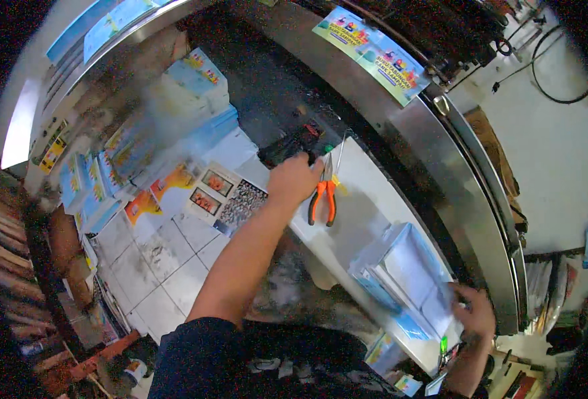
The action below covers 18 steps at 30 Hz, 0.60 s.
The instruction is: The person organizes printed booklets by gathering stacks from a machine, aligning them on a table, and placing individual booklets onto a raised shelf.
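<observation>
My left hand [294,178] reaches over the far end of a narrow white worktop, its fingers curled downward. What they hold, if anything, is hidden. Just right of its fingertips lie orange-handled pliers [322,201], jaws pointing away, and a thin screwdriver [341,154]. A black object with red bits [300,141] sits just beyond the hand. Toward the near end of the worktop stands a stack of white and pale-blue printed sheets [407,272]. Beside its right edge is my right hand [475,311], fingers bent and apart, seemingly touching the stack. A green-handled tool [443,346] lies close below.
A metal machine rail [433,156] curves along the right, with printed colour sheets [374,56] on it. Piles of booklets [194,80] stand at the far left. Loose prints [207,193] lie beside the tiled surface [157,259]. A black cable [540,73] hangs at upper right.
</observation>
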{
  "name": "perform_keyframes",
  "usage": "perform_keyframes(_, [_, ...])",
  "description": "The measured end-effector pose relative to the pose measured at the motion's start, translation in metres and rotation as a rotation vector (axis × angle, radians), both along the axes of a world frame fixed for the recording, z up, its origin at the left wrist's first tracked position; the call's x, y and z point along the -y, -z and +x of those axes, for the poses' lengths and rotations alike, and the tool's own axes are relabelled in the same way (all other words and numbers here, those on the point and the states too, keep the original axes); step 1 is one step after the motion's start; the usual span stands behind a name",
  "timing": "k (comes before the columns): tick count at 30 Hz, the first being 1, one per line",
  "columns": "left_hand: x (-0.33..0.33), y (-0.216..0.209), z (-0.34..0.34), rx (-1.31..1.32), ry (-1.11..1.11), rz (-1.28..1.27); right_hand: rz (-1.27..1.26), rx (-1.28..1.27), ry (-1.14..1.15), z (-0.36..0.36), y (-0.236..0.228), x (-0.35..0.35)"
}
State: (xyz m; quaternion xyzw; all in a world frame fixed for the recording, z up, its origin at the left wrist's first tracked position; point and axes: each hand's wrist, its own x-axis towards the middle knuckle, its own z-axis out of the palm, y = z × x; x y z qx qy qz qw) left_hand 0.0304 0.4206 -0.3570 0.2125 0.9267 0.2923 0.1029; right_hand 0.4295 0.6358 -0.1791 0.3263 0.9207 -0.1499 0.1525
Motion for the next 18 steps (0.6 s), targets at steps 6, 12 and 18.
perform_keyframes(6, [-0.001, 0.000, -0.003, 0.025, 0.016, -0.010, 0.597, -0.119, 0.143, -0.050, -0.071, -0.083])
perform_keyframes(12, [0.002, -0.001, -0.003, 0.043, -0.015, -0.047, 0.974, -0.672, -0.104, -0.133, -0.036, -0.129])
perform_keyframes(18, [-0.004, -0.005, -0.001, 0.074, -0.004, -0.009, 0.452, -0.363, 0.061, -0.126, 0.053, -0.105])
